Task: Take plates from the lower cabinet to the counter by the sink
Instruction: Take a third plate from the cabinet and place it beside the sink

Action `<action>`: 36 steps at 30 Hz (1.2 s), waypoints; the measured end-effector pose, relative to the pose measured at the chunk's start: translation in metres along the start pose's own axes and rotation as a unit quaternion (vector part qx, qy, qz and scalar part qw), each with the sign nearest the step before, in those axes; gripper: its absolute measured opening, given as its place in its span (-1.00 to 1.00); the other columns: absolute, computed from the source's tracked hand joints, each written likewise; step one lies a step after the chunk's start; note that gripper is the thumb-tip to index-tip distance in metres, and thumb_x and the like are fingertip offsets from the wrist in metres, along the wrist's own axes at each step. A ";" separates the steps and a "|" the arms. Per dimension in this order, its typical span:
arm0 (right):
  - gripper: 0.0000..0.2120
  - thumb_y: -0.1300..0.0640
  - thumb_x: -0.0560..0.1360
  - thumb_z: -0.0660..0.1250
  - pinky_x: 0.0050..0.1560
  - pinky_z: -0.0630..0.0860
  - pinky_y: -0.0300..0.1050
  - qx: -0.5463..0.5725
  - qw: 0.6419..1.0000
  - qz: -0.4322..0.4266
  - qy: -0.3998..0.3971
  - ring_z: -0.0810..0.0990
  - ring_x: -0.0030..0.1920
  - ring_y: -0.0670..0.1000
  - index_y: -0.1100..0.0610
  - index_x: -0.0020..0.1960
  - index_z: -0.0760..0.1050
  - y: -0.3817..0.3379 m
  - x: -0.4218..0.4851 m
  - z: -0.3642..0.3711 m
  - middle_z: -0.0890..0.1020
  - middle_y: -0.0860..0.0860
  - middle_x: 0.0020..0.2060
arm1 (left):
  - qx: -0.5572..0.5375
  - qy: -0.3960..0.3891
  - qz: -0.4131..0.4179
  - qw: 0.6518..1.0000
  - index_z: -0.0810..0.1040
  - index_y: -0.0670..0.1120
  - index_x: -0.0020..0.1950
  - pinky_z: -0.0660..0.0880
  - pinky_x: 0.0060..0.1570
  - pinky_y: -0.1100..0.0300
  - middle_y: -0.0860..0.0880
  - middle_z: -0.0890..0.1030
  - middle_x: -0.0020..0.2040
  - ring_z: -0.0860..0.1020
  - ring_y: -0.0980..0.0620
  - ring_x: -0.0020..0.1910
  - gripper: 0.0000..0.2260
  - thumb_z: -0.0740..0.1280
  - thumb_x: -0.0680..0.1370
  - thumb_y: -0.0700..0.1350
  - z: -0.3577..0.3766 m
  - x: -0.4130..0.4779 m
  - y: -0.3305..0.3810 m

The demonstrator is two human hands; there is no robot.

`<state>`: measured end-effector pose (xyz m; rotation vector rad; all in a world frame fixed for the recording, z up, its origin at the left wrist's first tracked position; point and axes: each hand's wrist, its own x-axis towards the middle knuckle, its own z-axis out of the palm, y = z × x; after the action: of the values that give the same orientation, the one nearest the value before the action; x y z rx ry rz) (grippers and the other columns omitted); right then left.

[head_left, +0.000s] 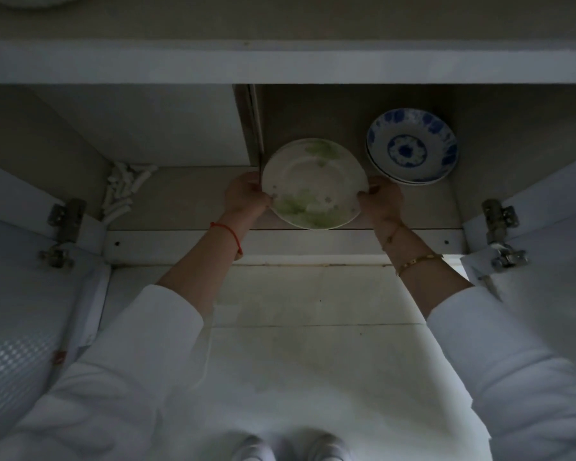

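Observation:
A white plate with green patches (pixel 313 183) is at the front of the open lower cabinet (pixel 187 201), held at its two sides. My left hand (pixel 245 196) grips its left rim and my right hand (pixel 381 202) grips its right rim. Whether other plates lie under it I cannot tell. Behind it to the right, a short stack of blue-and-white plates (pixel 412 146) rests on the cabinet floor. The counter edge (pixel 280 66) runs across above the cabinet opening.
Both cabinet doors stand open, with hinges at the left (pixel 62 227) and right (pixel 501 231). A white corrugated hose (pixel 122 188) lies in the left rear corner. A vertical divider (pixel 251 128) splits the cabinet. Pale floor tiles (pixel 313 301) lie below.

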<state>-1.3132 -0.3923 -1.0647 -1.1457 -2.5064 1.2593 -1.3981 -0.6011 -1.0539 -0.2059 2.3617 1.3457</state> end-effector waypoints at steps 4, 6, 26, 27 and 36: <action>-0.79 0.38 0.44 0.29 -0.11 0.37 -0.24 0.057 0.998 0.023 0.006 0.59 0.04 0.13 0.34 0.07 0.56 -0.004 -0.009 -0.007 0.65 0.25 0.02 | -0.032 -0.015 -0.005 0.999 0.62 -0.16 0.24 0.62 0.09 0.01 -0.22 0.65 0.18 0.62 -0.21 0.17 -0.57 0.37 0.41 -0.44 -0.008 -0.007 -0.001; -0.92 0.39 0.43 0.28 -0.29 0.33 -0.30 0.058 0.998 0.012 -0.004 0.52 -0.12 0.05 0.32 -0.11 0.53 -0.008 -0.020 -0.014 0.57 0.21 -0.20 | -0.031 -0.020 -0.015 0.999 0.57 -0.13 0.30 0.64 0.04 0.04 -0.20 0.63 0.21 0.62 -0.17 0.16 -0.55 0.37 0.43 -0.40 -0.016 -0.015 0.001; -0.78 0.28 0.44 0.33 -0.07 0.58 -0.02 0.112 0.983 0.139 -0.043 0.59 -0.10 0.04 0.14 0.08 0.46 -0.132 -0.230 -0.195 0.59 -0.02 -0.12 | -0.060 -0.024 -0.096 0.993 0.46 -0.10 0.25 0.61 0.00 -0.10 -0.05 0.57 0.00 0.59 -0.11 0.00 -0.56 0.33 0.42 -0.41 -0.157 -0.282 0.122; -0.76 0.28 0.44 0.33 -0.08 0.58 -0.04 0.111 0.983 0.141 -0.043 0.58 -0.10 0.04 0.15 0.10 0.47 -0.136 -0.239 -0.202 0.60 0.00 -0.10 | -0.062 -0.024 -0.094 0.993 0.47 -0.09 0.26 0.61 0.00 -0.12 -0.07 0.59 0.03 0.60 -0.12 0.01 -0.55 0.33 0.42 -0.41 -0.163 -0.292 0.126; -0.77 0.23 0.45 0.32 -0.18 0.44 -0.20 0.133 0.974 0.176 -0.051 0.58 -0.10 0.06 0.16 0.10 0.49 -0.222 -0.308 -0.290 0.63 0.06 -0.07 | -0.061 -0.016 -0.096 0.993 0.48 0.04 0.26 0.64 -0.02 0.03 0.03 0.63 0.08 0.61 0.15 -0.09 -0.48 0.39 0.40 -0.40 -0.230 -0.392 0.206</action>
<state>-1.1056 -0.4951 -0.6466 -1.5334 -2.1683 1.7183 -1.1750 -0.7173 -0.6234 -0.4323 2.1732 1.3881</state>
